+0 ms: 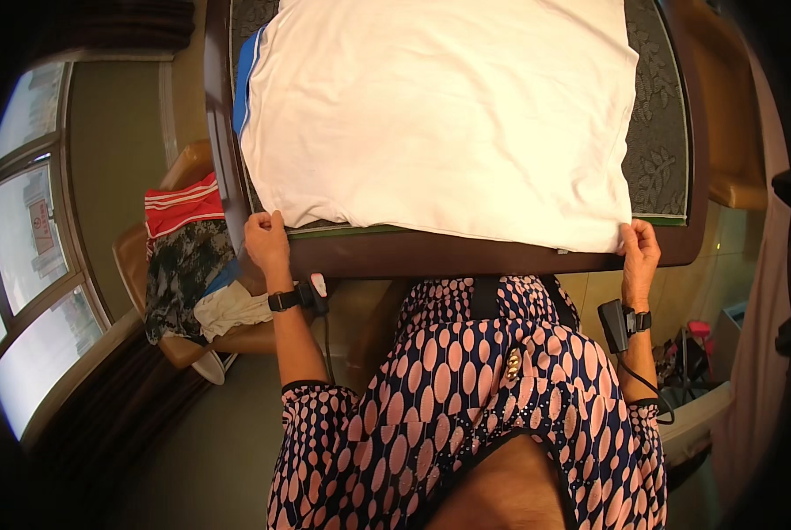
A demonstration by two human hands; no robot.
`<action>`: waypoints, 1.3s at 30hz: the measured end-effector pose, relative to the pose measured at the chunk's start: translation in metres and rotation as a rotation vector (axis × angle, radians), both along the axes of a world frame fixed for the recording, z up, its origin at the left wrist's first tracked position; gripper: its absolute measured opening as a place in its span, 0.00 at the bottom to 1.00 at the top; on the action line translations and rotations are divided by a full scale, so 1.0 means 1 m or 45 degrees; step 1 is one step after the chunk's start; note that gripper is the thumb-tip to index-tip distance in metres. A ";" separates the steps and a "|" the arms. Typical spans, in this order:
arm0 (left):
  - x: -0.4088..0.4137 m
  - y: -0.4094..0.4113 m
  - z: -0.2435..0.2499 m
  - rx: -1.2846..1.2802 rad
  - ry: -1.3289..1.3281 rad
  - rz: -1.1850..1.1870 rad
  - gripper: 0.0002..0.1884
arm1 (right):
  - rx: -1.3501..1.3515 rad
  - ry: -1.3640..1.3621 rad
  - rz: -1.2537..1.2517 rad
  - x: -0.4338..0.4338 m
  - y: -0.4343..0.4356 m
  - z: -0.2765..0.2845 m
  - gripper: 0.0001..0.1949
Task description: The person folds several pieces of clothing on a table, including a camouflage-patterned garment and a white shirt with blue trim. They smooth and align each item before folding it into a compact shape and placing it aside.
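A white cloth garment lies spread over the table, its near edge hanging slightly over the dark wooden rim. At the garment's near left corner, my left hand pinches the fabric between thumb and fingers. My right hand grips the near right corner the same way. A blue part with white trim shows along the garment's left side. A small tag sticks out at the near edge, left of my right hand. The garment's far end is out of view.
A dark leaf-patterned table cover shows beside the garment. On a brown chair at the left lie red, camouflage and pale clothes. Another brown chair stands at the right. Windows are at far left, a pinkish curtain at right.
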State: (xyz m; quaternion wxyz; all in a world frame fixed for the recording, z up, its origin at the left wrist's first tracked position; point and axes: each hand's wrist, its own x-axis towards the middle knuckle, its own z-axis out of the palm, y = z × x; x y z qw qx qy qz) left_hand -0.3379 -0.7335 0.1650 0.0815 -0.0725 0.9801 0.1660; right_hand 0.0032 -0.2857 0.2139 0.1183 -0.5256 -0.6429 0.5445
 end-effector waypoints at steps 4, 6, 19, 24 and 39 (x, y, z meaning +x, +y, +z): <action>0.006 0.018 0.004 0.844 -0.033 0.164 0.09 | 0.038 -0.115 0.160 0.011 0.006 -0.003 0.05; 0.011 0.041 0.020 1.486 -0.112 0.361 0.06 | -0.034 -0.017 0.039 0.018 0.010 -0.006 0.06; 0.042 0.072 0.042 1.111 -1.014 0.186 0.26 | -0.253 0.292 -0.308 0.050 0.039 -0.018 0.06; 0.039 0.091 0.077 0.981 -0.457 -0.012 0.21 | -0.140 0.281 -0.329 0.058 0.051 -0.025 0.06; 0.056 0.046 0.068 0.837 -1.088 -0.068 0.20 | 0.031 0.134 -0.254 0.061 0.059 -0.027 0.07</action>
